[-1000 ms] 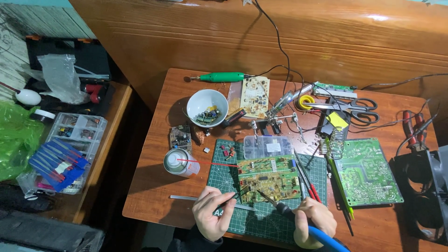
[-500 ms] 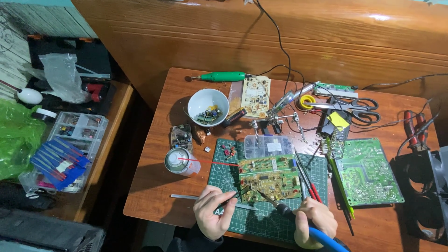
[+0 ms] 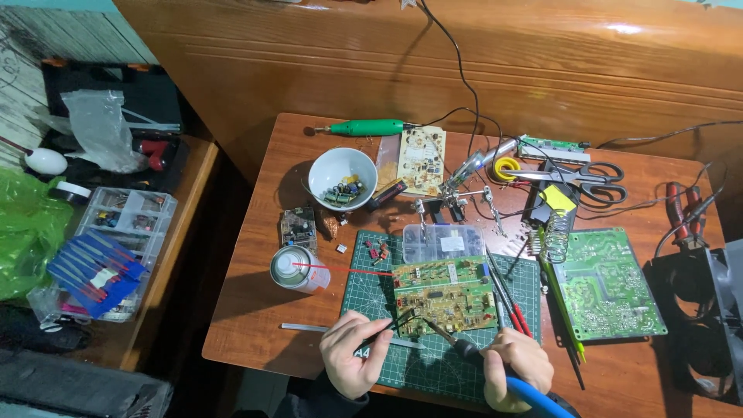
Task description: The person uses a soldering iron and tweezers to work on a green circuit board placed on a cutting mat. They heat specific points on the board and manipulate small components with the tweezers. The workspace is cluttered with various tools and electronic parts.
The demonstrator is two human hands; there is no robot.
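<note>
Head view: soldering at the circuit board (image 3: 445, 298), six o'clock on the table (image 3: 255, 310).
Right hand (image 3: 517, 365) gripped the soldering iron (image 3: 457, 344), left hand (image 3: 354, 362) pinched tweezers (image 3: 387, 331); steady tip contact looked needed.

On the desk (image 3: 263, 310), the left hand (image 3: 352, 364) pinches tweezers (image 3: 385, 331) and the right hand (image 3: 517, 365) grips a soldering iron (image 3: 457, 346); both tips meet the circuit board (image 3: 445, 296) at its six o'clock edge, on the cutting mat (image 3: 433, 364).

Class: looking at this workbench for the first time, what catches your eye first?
The green circuit board on the cutting mat, with the left hand and right hand working at its near edge. Left of it stands a spray can; behind, a white bowl.
</note>
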